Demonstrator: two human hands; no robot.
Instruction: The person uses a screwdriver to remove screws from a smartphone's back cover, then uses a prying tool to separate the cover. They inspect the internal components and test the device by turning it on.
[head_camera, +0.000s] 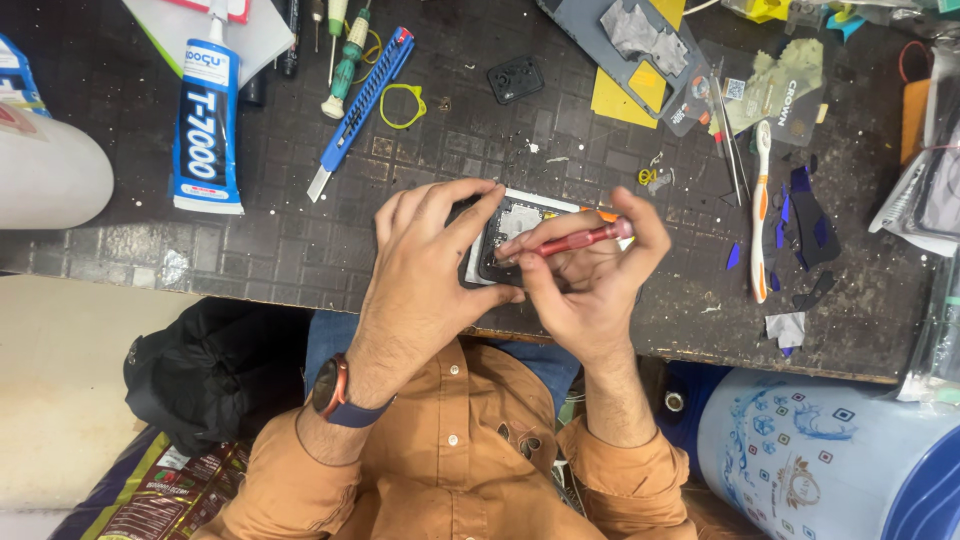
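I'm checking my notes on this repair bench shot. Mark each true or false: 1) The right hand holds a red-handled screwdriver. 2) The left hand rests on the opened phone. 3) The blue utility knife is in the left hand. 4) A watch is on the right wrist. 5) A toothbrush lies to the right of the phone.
1) True: the right hand grips the red-handled screwdriver.
2) True: the left hand holds down the opened phone.
3) False: the blue utility knife lies untouched on the bench.
4) False: the watch is on the left wrist.
5) True: the toothbrush lies there.
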